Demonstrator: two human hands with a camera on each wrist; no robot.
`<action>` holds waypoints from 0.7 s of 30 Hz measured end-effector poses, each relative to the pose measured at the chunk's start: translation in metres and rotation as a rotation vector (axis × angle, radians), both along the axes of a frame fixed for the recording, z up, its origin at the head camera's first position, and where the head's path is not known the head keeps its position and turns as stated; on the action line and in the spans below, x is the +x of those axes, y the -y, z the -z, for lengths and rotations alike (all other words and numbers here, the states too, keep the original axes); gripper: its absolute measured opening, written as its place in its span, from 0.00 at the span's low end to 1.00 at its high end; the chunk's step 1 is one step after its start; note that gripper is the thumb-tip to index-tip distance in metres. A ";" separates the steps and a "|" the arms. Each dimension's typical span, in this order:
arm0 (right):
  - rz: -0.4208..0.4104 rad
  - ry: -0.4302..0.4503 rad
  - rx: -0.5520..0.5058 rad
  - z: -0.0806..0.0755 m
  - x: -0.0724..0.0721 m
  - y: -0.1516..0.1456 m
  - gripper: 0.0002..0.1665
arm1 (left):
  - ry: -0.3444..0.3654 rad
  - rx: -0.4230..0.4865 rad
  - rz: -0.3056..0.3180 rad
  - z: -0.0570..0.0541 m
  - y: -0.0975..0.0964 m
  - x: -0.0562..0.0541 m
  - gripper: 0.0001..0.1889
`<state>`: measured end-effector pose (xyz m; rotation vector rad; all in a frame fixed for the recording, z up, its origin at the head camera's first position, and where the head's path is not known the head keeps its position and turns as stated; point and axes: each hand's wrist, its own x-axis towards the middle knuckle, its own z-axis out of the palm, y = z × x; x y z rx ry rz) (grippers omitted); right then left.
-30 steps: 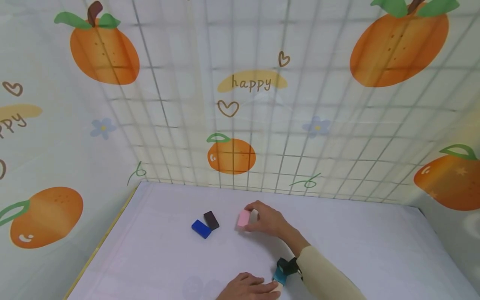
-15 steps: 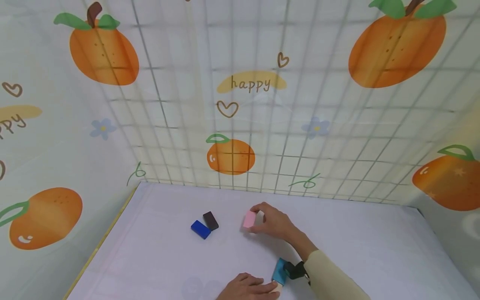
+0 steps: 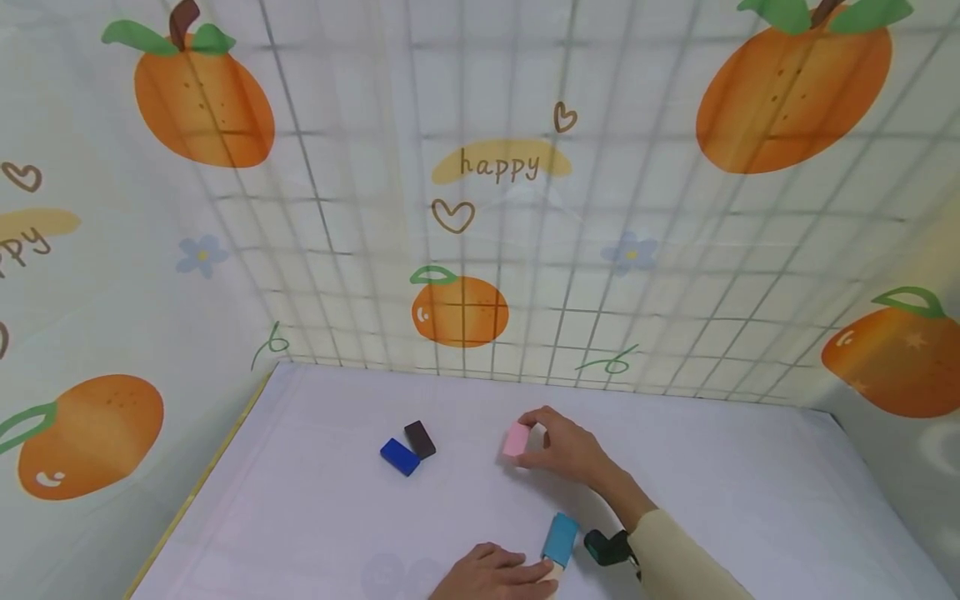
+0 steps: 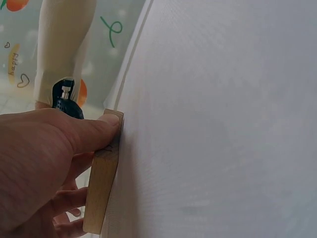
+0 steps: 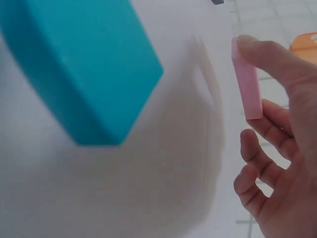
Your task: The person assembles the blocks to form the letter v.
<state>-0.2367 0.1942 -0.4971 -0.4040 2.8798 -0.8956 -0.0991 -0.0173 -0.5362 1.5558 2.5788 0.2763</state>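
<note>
My right hand (image 3: 566, 448) pinches a small pink block (image 3: 516, 439) between thumb and index finger, close over the white table. In the right wrist view the pink block (image 5: 247, 82) is held near one end, with the other fingers loosely curled below. At the front, my left hand (image 3: 495, 573) grips a plain wooden block (image 4: 102, 183), thumb on its near end and fingers along its side. A teal block (image 3: 560, 540) adjoins the wooden block at the left fingertips; it looms large at the upper left of the right wrist view.
A dark brown block (image 3: 420, 439) and a blue block (image 3: 401, 457) lie almost touching, left of the right hand. Orange-printed sheets hang behind and beside the white table (image 3: 300, 517). A dark device (image 3: 607, 547) sits at the right wrist by the sleeve.
My right hand has moved to the right with the pink block, away from the brown and blue blocks. More of the teal block shows now. The left hand stays in place.
</note>
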 end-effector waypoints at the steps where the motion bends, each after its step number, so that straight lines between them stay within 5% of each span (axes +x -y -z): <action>1: 0.004 0.000 -0.001 0.001 0.001 -0.002 0.37 | 0.007 -0.002 -0.005 0.000 0.000 0.000 0.31; 21: 0.041 -0.024 0.012 0.009 0.019 -0.023 0.35 | 0.041 -0.005 -0.034 -0.005 -0.002 0.004 0.30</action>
